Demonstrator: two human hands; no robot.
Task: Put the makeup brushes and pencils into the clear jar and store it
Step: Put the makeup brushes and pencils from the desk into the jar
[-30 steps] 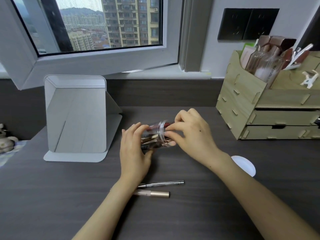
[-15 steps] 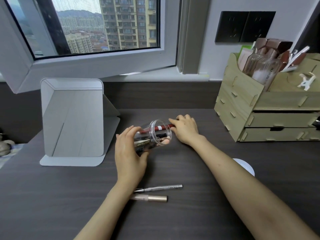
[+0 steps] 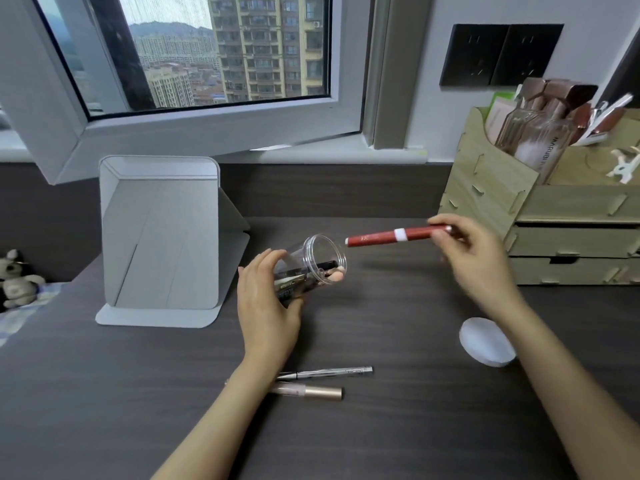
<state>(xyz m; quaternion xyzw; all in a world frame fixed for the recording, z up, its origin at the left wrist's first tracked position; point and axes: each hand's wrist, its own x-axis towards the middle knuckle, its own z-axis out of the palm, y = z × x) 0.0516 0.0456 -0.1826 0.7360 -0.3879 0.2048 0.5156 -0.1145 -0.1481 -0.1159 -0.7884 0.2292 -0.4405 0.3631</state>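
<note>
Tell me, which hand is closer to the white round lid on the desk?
Right. The right hand holds the red pencil above and behind the white lid; the left hand, holding the jar, is farther left.

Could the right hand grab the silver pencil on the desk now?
Probably not at once: the right hand already holds the red pen. The silver pencil itself lies uncovered beside the left forearm.

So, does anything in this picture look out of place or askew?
Nothing looks damaged or spilled. The clear jar is tipped on its side in the left hand, apparently on purpose for loading. The right hand holds a red pencil outside its mouth. A silver pencil and a gold-capped tube lie loose on the desk.
</note>
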